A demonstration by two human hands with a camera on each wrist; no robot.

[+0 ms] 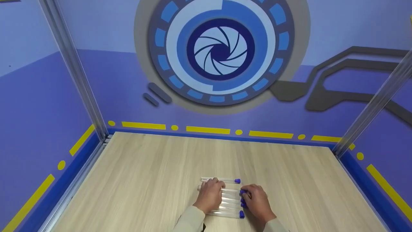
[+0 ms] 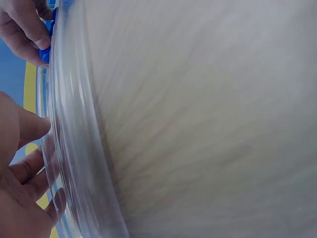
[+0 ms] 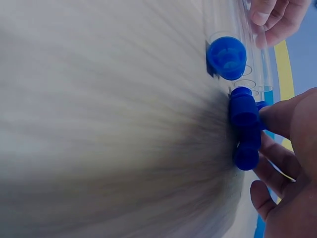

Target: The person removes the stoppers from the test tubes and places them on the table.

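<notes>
Several clear test tubes [image 1: 229,200] lie side by side on the wooden tabletop, their mouths to the right. My left hand [image 1: 210,195] lies over them, thumb and fingers around a tube [image 2: 43,91] in the left wrist view. With its thumb and fingers my right hand [image 1: 257,201] pinches a blue cap [image 3: 261,105] at the tube mouths. Other blue caps [image 3: 243,111] sit close by, apart from open tube mouths in the right wrist view. The nearest tube wears a blue cap [image 3: 227,57]; the farthest tube [image 1: 227,180] is capped too.
The pale wooden tabletop [image 1: 145,174] stretches around the tubes. Blue printed walls [image 1: 106,74] enclose its back and sides. Metal posts [image 1: 75,64] rise at the back corners.
</notes>
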